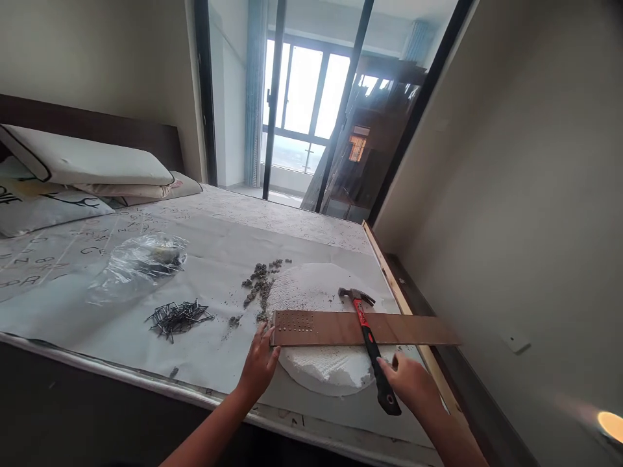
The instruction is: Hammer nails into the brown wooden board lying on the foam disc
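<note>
My left hand (259,360) is at the left end of a brown wooden board (335,329), its thumb by the front edge and its fingers along the end, gripping that corner. Rows of small holes or nail marks show near this end. Across the board lies a claw hammer (372,347) with a red and black handle, its head towards the far side. My right hand (413,384) has its curled fingers on the lower handle; some fingers are hidden. Beneath the board is a white round foam piece (321,366) with a ragged front part.
A pile of nails (180,318) lies on the covered bed (209,363), near a clear plastic bag (146,263). Grey crumbs (257,282) are scattered beside the foam. Pillows (97,159) stand at the back left. A wooden rail (389,275) runs along the right edge, near the wall.
</note>
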The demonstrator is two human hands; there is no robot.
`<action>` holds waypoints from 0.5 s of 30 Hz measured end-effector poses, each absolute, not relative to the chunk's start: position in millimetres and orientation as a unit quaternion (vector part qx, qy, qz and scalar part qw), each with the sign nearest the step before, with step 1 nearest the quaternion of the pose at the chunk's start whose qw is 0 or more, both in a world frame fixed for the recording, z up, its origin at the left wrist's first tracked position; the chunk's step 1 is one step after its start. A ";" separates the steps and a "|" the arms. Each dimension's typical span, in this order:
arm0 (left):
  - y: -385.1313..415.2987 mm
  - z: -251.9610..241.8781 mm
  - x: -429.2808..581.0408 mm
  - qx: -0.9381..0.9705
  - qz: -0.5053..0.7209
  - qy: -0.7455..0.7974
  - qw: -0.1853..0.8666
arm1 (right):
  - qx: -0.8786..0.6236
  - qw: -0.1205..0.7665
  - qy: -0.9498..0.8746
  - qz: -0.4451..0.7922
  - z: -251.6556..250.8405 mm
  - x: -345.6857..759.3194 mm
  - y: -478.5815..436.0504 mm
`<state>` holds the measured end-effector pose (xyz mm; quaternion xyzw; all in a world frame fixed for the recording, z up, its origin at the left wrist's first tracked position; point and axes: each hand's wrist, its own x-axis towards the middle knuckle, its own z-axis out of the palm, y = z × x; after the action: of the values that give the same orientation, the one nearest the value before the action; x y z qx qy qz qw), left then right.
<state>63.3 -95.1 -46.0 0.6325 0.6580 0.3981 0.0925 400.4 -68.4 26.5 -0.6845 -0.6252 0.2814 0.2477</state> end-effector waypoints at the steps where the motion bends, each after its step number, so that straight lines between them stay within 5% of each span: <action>1: -98.7 -48.5 63.0 0.634 0.401 0.654 0.100 | -0.685 0.258 -0.642 0.228 34.0 394.1 -74.3; 3: -105.5 -53.8 62.9 0.644 0.403 0.642 0.106 | -0.623 0.236 -0.744 0.059 46.5 372.9 -87.0; 6: -111.8 -61.4 62.5 0.669 0.400 0.617 0.112 | -0.498 0.215 -0.840 -0.011 55.2 326.0 -98.1; 15: -109.9 -70.8 56.9 0.681 0.398 0.593 0.164 | -0.383 0.054 -0.922 -0.024 45.4 198.1 -37.3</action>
<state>56.9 -109.9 -70.8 0.6806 0.5930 0.3980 0.1636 198.1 -37.3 45.4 -0.3827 -0.9220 -0.0240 0.0541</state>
